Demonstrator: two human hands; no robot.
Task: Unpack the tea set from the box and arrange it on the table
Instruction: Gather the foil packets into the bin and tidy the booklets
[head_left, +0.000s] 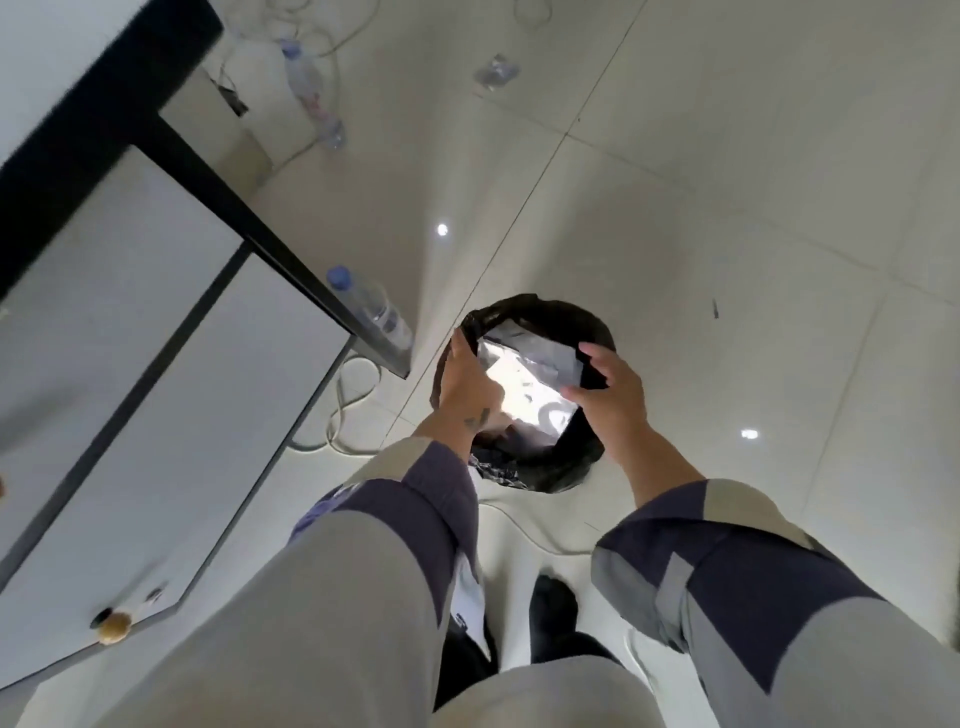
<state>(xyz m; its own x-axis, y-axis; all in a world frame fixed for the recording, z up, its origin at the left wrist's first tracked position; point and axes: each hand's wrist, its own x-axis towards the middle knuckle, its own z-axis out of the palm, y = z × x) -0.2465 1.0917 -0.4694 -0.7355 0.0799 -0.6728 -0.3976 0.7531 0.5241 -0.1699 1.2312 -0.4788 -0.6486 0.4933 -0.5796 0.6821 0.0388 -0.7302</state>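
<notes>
I look straight down at a bin lined with a black bag (566, 470) on the floor. A crumpled white and silvery packaging sheet (530, 382) lies in its mouth. My left hand (467, 387) grips the sheet's left side, fingers along the bag's rim and thumb on top. On the right edge of the sheet my right hand (610, 397) holds on with curled fingers and thumb. No box or tea set piece shows clearly; a small tan round object (114, 626) sits near the edge of the white table (130, 332).
The table with its black frame fills the left. A water bottle (374, 312) stands by the table leg, and more bottles (311, 93) and cables (348, 400) lie on the pale tiled floor. My legs and a dark shoe (553, 608) are below the bin.
</notes>
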